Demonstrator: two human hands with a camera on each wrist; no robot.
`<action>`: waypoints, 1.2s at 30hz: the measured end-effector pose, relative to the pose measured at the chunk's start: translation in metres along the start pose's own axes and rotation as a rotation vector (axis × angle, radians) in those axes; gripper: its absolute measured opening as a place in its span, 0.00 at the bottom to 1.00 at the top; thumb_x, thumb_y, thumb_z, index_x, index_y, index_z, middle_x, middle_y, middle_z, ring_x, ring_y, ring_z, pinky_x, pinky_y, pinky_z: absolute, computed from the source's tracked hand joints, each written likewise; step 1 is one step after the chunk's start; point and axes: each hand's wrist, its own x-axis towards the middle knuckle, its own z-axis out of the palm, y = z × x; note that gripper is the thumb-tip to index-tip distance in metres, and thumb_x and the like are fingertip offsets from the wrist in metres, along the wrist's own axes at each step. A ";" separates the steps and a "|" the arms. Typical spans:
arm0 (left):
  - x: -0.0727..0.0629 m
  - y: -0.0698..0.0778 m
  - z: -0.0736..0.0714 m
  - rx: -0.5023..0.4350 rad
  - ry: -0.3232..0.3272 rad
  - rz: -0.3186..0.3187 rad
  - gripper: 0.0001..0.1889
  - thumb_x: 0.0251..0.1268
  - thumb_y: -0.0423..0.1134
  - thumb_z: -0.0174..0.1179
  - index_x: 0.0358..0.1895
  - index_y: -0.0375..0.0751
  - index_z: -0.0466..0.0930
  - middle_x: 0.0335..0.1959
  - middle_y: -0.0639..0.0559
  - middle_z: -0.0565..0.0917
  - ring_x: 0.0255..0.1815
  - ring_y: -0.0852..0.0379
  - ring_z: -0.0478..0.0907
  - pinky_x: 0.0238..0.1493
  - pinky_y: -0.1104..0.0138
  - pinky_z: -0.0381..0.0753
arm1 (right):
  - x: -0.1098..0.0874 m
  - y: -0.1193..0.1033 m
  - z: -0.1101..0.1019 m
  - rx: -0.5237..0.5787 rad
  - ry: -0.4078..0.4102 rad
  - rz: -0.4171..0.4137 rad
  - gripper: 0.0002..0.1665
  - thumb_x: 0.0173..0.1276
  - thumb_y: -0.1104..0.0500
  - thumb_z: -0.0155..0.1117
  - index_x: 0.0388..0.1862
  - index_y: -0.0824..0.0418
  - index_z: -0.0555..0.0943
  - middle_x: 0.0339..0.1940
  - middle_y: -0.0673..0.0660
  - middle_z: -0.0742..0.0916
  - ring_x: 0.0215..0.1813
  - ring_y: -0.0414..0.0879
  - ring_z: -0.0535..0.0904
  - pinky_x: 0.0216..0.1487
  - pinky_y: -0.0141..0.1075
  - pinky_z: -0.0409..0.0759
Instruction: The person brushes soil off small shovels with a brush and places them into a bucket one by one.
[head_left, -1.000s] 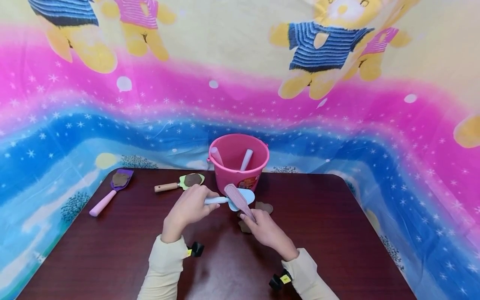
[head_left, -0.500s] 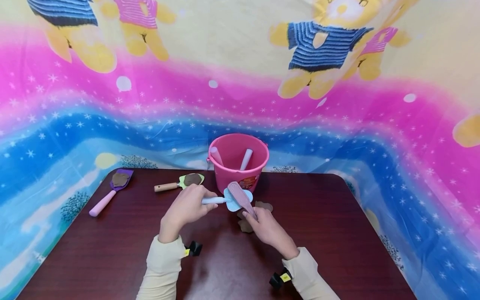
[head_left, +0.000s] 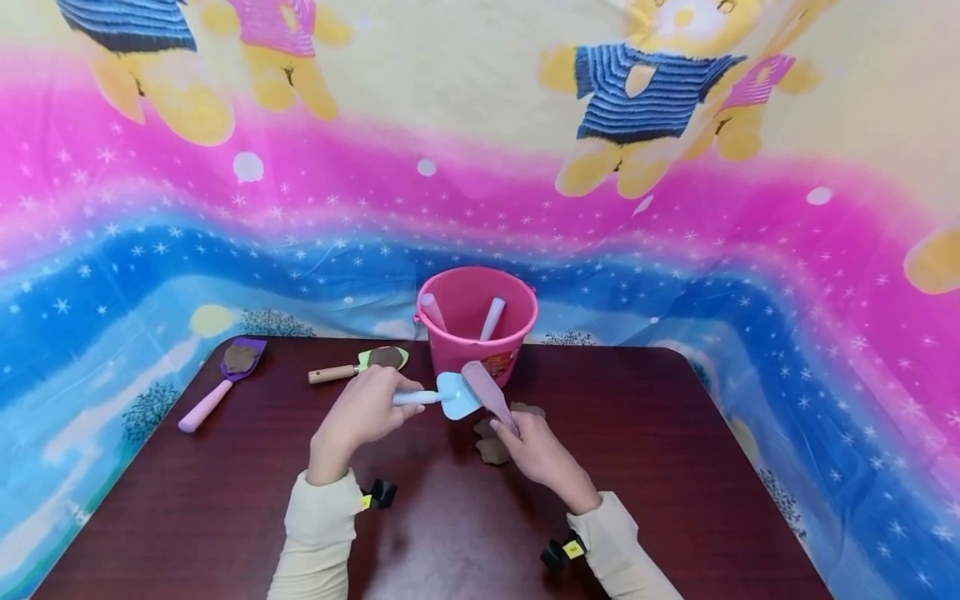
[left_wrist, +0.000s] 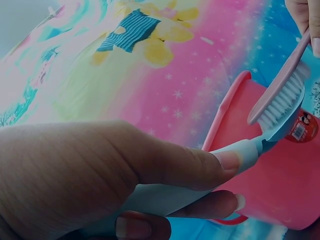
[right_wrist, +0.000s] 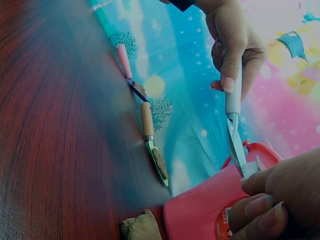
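My left hand (head_left: pixel 363 408) grips the pale handle of a light blue toy shovel (head_left: pixel 454 397), thumb laid along it. The mauve brush (head_left: pixel 487 390) is in my right hand (head_left: pixel 547 450), fingers curled round its handle. In the left wrist view, the brush's white bristles (left_wrist: pixel 286 102) face down against the shovel blade. Both tools are held up in front of the pink bucket (head_left: pixel 444 354). Below them, several brown clay-like lumps (head_left: pixel 492 452) lie on the table, partly hidden by the right hand. In the right wrist view the shovel blade (right_wrist: pixel 235 142) appears edge-on.
Two tool handles (head_left: pixel 492 319) stick up inside the bucket. A green trowel with a wooden handle (head_left: pixel 333 374) lies left of it, bearing a brown lump. Farther left lies a purple shovel with a pink handle (head_left: pixel 206 407), also loaded. A printed curtain (head_left: pixel 360 275) hangs behind the table (head_left: pixel 660 467).
The left hand has drawn the shovel leftward. The brush, which lay across the blade near its handle, now sits at the blade's right edge; the right hand has barely shifted.
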 end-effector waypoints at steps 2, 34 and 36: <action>-0.001 0.000 -0.001 -0.009 -0.001 -0.016 0.11 0.57 0.37 0.75 0.44 0.41 0.92 0.28 0.56 0.87 0.23 0.59 0.73 0.28 0.65 0.75 | 0.000 0.001 0.000 0.000 0.008 -0.003 0.14 0.80 0.56 0.57 0.31 0.60 0.73 0.20 0.51 0.71 0.18 0.40 0.63 0.19 0.30 0.63; -0.006 -0.004 -0.009 -0.031 0.014 -0.034 0.12 0.58 0.37 0.74 0.46 0.40 0.91 0.24 0.58 0.86 0.16 0.60 0.69 0.25 0.66 0.72 | -0.001 0.005 -0.018 0.007 0.090 0.077 0.20 0.80 0.55 0.55 0.26 0.61 0.72 0.15 0.49 0.67 0.17 0.41 0.59 0.18 0.31 0.58; -0.005 -0.004 -0.009 -0.034 0.014 -0.033 0.13 0.58 0.37 0.74 0.46 0.40 0.91 0.25 0.57 0.86 0.17 0.60 0.69 0.25 0.66 0.72 | -0.002 0.003 -0.018 0.016 0.084 0.078 0.19 0.80 0.55 0.55 0.27 0.61 0.72 0.15 0.49 0.67 0.17 0.41 0.59 0.18 0.31 0.58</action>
